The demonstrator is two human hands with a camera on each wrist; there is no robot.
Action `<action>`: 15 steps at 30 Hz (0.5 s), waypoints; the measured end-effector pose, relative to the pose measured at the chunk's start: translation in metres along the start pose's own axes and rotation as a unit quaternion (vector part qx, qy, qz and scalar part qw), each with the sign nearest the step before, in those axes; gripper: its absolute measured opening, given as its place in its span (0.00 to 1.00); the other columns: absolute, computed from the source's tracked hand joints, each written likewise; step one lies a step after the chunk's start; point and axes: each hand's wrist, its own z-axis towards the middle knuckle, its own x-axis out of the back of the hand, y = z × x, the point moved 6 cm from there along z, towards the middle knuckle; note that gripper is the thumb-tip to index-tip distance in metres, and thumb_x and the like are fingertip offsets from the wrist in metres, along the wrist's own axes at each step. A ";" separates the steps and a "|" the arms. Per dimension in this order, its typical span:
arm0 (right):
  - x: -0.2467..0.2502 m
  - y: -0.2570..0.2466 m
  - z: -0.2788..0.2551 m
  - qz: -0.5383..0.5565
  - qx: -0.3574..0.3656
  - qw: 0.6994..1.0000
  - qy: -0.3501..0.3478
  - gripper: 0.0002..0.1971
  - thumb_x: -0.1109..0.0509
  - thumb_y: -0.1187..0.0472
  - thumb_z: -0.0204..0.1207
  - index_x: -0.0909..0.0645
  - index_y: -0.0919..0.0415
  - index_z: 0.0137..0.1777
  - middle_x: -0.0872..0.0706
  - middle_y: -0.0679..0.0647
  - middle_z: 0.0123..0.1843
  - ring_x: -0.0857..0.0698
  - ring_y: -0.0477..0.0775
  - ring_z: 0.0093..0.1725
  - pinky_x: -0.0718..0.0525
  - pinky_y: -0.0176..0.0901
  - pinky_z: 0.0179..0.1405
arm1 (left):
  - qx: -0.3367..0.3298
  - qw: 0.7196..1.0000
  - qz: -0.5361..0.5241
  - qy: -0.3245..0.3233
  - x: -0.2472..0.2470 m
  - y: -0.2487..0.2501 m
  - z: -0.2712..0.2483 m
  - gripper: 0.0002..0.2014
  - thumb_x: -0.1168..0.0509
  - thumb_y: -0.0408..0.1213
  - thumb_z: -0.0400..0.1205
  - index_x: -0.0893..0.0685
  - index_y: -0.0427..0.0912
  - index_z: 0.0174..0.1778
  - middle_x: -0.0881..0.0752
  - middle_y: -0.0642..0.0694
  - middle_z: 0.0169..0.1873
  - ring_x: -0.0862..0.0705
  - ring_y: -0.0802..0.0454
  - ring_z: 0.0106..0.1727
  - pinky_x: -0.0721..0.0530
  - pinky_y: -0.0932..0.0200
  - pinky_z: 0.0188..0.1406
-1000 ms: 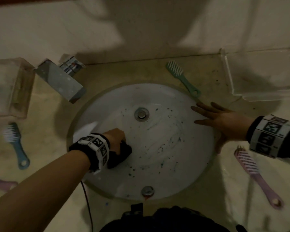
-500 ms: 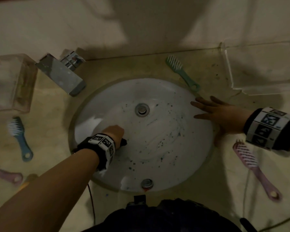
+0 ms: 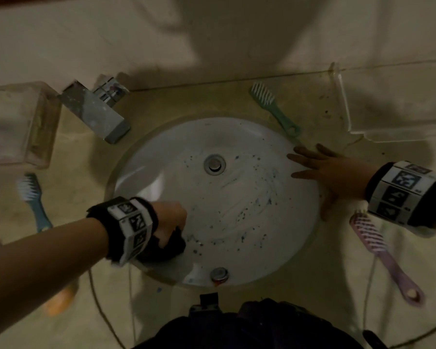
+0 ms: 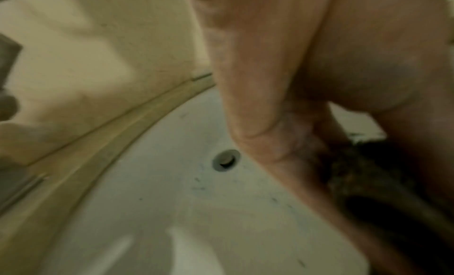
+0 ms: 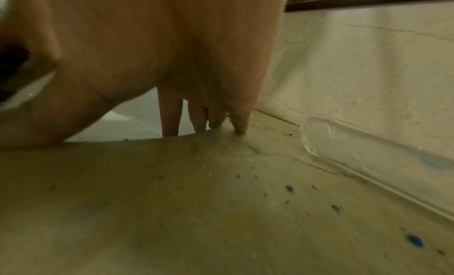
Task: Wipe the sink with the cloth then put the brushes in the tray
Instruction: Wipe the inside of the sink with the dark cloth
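Left hand [image 3: 170,222] clutches the cloth [image 3: 166,244] mid-wipe in the speckled sink [image 3: 237,210], right hand [image 3: 322,170] flat-fingered, brushes untouched.

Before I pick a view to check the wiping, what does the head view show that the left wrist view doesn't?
Only the head view shows the right hand flat on the sink's rim, the green brush, pink brush, blue brush and clear tray. Only the left wrist view shows the cloth's texture close up. Both show the left hand gripping the cloth, the speckled sink and a drain.
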 end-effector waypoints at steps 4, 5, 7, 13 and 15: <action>-0.001 0.002 0.000 0.009 -0.004 1.000 0.005 0.64 0.45 0.17 0.46 0.53 0.47 0.83 0.70 0.52 0.84 0.74 0.51 0.79 0.68 0.59 0.81 | -0.078 0.992 0.094 -0.023 -0.025 0.029 0.008 0.10 0.35 0.33 0.81 0.13 0.30 0.50 0.15 0.38 0.41 0.17 0.41 0.42 0.17 0.51 0.48; -0.001 0.001 0.000 0.011 -0.002 1.000 0.005 0.66 0.49 0.15 0.44 0.53 0.47 0.83 0.69 0.53 0.85 0.74 0.51 0.79 0.68 0.59 0.81 | -0.077 0.992 0.100 -0.003 -0.025 0.032 0.014 0.10 0.36 0.34 0.82 0.14 0.31 0.45 0.17 0.40 0.36 0.19 0.42 0.37 0.17 0.51 0.45; 0.000 0.000 0.002 0.005 0.002 1.000 0.001 0.73 0.61 0.15 0.31 0.53 0.47 0.84 0.69 0.54 0.85 0.76 0.48 0.74 0.67 0.60 0.81 | -0.061 0.994 0.093 0.024 -0.020 0.037 0.025 0.12 0.39 0.37 0.85 0.16 0.34 0.44 0.19 0.40 0.36 0.18 0.42 0.38 0.15 0.50 0.48; 0.002 -0.003 -0.001 0.011 -0.015 1.000 0.004 0.61 0.39 0.21 0.50 0.52 0.47 0.83 0.71 0.51 0.83 0.68 0.54 0.84 0.66 0.59 0.82 | -0.049 0.997 0.026 0.061 0.018 0.027 0.037 0.20 0.40 0.43 0.85 0.25 0.37 0.28 0.25 0.44 0.26 0.27 0.47 0.26 0.20 0.56 0.40; 0.002 -0.002 -0.001 0.018 -0.017 1.000 0.001 0.63 0.42 0.20 0.46 0.51 0.47 0.83 0.71 0.51 0.83 0.70 0.53 0.83 0.66 0.60 0.82 | -0.063 0.997 0.017 0.048 0.022 0.025 0.021 0.14 0.36 0.41 0.83 0.17 0.36 0.36 0.16 0.38 0.35 0.19 0.42 0.35 0.16 0.55 0.46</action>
